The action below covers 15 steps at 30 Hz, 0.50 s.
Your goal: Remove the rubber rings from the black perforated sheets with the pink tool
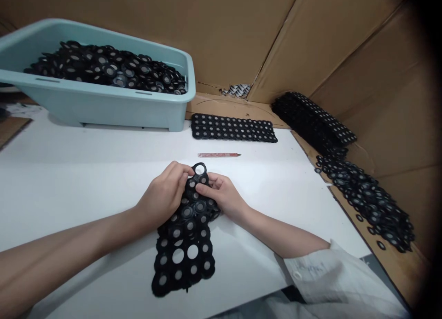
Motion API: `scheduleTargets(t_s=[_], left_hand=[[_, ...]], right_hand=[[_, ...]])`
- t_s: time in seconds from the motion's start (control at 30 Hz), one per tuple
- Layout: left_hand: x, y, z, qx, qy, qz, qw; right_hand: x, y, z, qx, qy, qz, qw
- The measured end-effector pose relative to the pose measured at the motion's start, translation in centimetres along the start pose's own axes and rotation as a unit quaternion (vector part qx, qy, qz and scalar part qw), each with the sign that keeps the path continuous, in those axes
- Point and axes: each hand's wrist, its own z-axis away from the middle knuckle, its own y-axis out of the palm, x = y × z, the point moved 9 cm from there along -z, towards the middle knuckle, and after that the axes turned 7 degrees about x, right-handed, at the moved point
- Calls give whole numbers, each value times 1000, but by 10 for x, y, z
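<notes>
One black scalloped sheet of joined round discs (184, 229) is held over the white tabletop (103, 171), its far end pinched by the curled fingers of the left hand (165, 194) and by the half-closed right hand (226, 195), thumb on top. Grey centres (194, 269) and three larger white circles (192, 251) are shown. Beyond, one red pencil (219, 155), one black four-row sheet (235, 128) and one pale-blue plastic tub (134, 111) are noted.

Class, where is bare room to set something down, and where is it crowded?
Bare: white tabletop between bin and left forearm, and between pencil and right forearm. Crowded: the middle, with the held mat; cardboard under loose discs.
</notes>
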Motion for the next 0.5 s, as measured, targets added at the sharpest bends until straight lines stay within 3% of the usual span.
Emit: scheduleTargets(t_s=[0.23,0.5], left_hand=[[3,21,0,94,-1,12,996],[9,20,-3,109,-57,152,981]], right_hand=[[4,0,1,-13,-39,-25,999],[5,0,1,-7,-36,-25,999]])
